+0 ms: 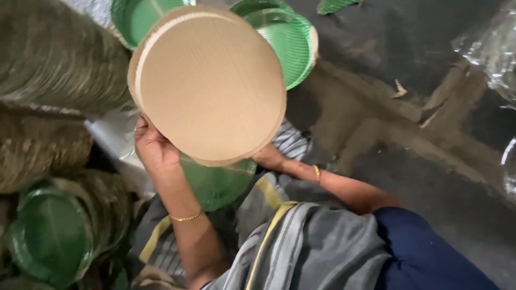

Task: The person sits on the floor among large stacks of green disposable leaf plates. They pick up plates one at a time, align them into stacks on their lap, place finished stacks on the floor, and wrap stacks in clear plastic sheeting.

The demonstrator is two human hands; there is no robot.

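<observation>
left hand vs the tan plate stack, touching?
Touching. The head view shows the left hand with its fingers curled against the lower left edge of the tan plate stack, no gap visible.

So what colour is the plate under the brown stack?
Green, seen in the head view: the plate sits just below the stack.

The plate stack (209, 86) in the middle of the frame looks like matt tan paperboard, its upturned underside finely ribbed, while the green plates (287, 45) at the top and the one (215, 185) under the stack have a smooth, slightly glossy green face pressed with fine ridges. The plate piles (48, 59) at the left show rough, dull brown-green layered edges. The floor (408, 134) at the right is rough, matt dark concrete with paler patches, the plastic sheet (492, 48) at the upper right is clear and shiny, and the cloth (301, 241) at the bottom is soft, matt, striped grey.
</observation>
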